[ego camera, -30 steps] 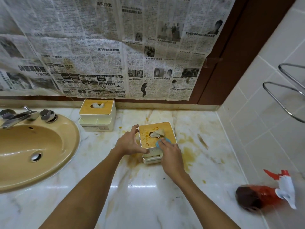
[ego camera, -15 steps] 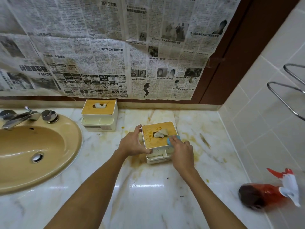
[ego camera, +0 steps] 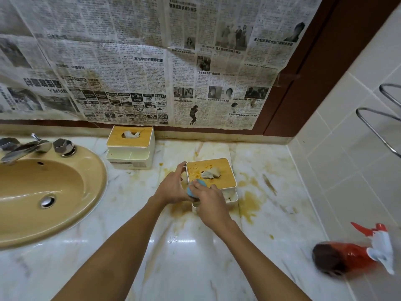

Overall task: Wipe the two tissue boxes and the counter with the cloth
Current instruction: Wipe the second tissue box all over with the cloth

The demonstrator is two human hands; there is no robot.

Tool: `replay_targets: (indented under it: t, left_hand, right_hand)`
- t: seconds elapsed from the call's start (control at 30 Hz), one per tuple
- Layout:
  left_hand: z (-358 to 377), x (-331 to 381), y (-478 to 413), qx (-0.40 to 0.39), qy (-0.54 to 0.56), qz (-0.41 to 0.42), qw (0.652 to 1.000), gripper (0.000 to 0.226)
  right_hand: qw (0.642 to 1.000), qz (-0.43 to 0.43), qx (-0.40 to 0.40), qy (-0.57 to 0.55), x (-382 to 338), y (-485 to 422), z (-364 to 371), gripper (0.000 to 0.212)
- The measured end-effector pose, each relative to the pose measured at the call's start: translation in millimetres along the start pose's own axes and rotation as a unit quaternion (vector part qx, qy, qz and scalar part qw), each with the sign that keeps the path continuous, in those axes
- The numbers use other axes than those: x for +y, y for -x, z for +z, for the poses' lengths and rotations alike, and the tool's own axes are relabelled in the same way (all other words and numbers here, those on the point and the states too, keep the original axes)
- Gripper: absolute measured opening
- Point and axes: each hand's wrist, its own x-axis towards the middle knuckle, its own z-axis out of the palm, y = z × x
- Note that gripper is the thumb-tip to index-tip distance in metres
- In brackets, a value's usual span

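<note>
A white tissue box with a wooden lid (ego camera: 219, 170) stands mid-counter, its lid speckled with orange stains and a tissue poking from the slot. My left hand (ego camera: 171, 187) grips its left side. My right hand (ego camera: 209, 203) holds a blue cloth (ego camera: 196, 187) against the lid's front left corner. A second, cleaner tissue box (ego camera: 130, 146) stands at the back near the tap. The white marble counter (ego camera: 184, 257) carries yellow-brown stains around the near box.
A beige sink (ego camera: 43, 192) with a chrome tap (ego camera: 23, 148) fills the left. A red spray bottle (ego camera: 355, 253) lies at the right by the tiled wall. Newspaper covers the back wall. A metal towel rail (ego camera: 377, 127) juts from the right wall.
My right hand has slid the cloth from the lid's front right edge leftward to its front left corner. My left hand keeps its hold on the box.
</note>
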Motion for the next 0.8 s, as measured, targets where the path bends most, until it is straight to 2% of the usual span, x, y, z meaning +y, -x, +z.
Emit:
replay_targets:
  t: [0.3, 0.47, 0.53, 0.7, 0.8]
  left_hand:
    - [2.7, -1.8, 1.3, 0.007, 0.001, -0.022, 1.0, 0.127]
    - [3.6, -1.3, 2.7, 0.006, 0.003, -0.028, 1.0, 0.129]
    - [3.6, -1.4, 2.3, 0.008, 0.004, -0.026, 1.0, 0.129]
    - [5.2, -0.8, -0.3, 0.011, 0.015, -0.02, 1.0, 0.125]
    - [5.7, -3.9, -2.6, 0.01, 0.021, -0.011, 1.0, 0.125]
  right_hand:
    - [0.999, 0.012, 0.004, 0.046, 0.0, 2.8, -2.1, 0.063]
    - [0.994, 0.044, 0.082, 0.063, 45.9, 11.6, -2.3, 0.074]
    - [0.991, 0.064, 0.089, 0.076, 55.3, 11.8, -0.9, 0.074]
    - [0.997, 0.037, 0.026, 0.058, 26.2, 7.0, -3.0, 0.07]
    - [0.999, -0.012, -0.024, -0.028, 12.3, -2.3, -14.5, 0.055]
